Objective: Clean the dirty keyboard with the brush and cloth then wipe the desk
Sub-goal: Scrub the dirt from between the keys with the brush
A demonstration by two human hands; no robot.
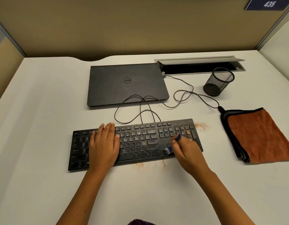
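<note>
A black keyboard (139, 142) lies across the white desk (43, 111). My left hand (104, 146) rests flat on its left half, fingers spread. My right hand (186, 151) is shut on a small blue brush (173, 144), whose bristles touch the keys near the arrow cluster. Orange-brown crumbs (187, 133) sit on the number pad, and more lie on the desk beyond the keyboard's right corner (201, 126) and along its front edge (140, 165). A folded orange cloth (260, 135) with a dark border lies to the right, untouched.
A closed dark laptop (127, 85) sits behind the keyboard. The keyboard's thin cable (181, 93) loops between them. A black mesh pen cup (219, 82) stands at the back right, before an open cable tray (200, 66). Partition walls enclose the desk.
</note>
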